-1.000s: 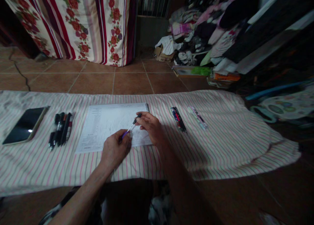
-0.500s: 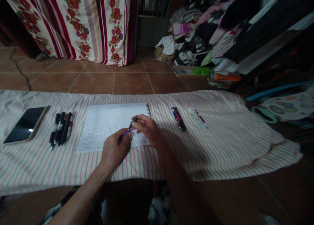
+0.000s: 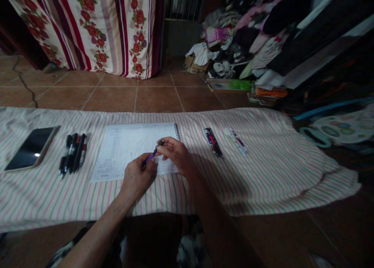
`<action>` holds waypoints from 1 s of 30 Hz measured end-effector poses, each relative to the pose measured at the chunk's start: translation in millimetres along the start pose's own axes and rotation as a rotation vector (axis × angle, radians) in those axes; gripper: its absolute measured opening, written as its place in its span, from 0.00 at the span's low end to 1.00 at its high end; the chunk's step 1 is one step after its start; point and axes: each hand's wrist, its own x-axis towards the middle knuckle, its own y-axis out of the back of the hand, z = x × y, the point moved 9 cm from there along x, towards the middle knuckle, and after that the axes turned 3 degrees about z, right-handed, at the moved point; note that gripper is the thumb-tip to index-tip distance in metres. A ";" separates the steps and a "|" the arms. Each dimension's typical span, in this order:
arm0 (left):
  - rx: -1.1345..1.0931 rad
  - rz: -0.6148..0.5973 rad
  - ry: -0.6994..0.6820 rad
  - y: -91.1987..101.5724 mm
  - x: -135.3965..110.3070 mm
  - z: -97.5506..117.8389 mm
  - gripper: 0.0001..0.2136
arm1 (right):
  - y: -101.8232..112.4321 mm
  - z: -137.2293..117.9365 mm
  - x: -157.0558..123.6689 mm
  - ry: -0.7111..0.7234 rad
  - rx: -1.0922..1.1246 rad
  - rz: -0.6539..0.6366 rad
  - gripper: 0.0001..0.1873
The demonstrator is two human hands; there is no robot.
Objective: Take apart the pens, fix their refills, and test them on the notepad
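A purple and black pen (image 3: 150,157) is held between my two hands, slanting up to the right over a spiral notebook (image 3: 137,135). My left hand (image 3: 138,173) is closed around its lower purple part. With thumb and fingertips, my right hand (image 3: 173,151) pinches the dark upper end; whether that is a separate cap I cannot tell. The notebook page bears print on its left side and faint scribbled marks in the middle. Its black spiral binding runs along the right edge, partly hidden by my right hand.
A striped cloth (image 3: 271,163) covers the low table. On the left lie a phone (image 3: 30,148) and several dark pens (image 3: 74,153). To the right are a group of dark patterned pens (image 3: 213,143) and some pastel pens (image 3: 236,140). Piled clothes (image 3: 230,38) stand beyond.
Both hands stay almost in place on the pen. The left hand has shifted very slightly to the right; the things on the cloth lie as before.
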 end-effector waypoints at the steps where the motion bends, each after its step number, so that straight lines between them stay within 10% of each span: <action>1: -0.009 -0.001 -0.003 -0.2 0.0 0.1 0.14 | 0.5 0.4 0.2 -0.001 0.000 0.004 0.12; 30: 0.000 -0.007 -0.043 0.1 -0.6 3.3 0.15 | -3.2 2.4 -1.3 -0.002 -0.010 -0.055 0.12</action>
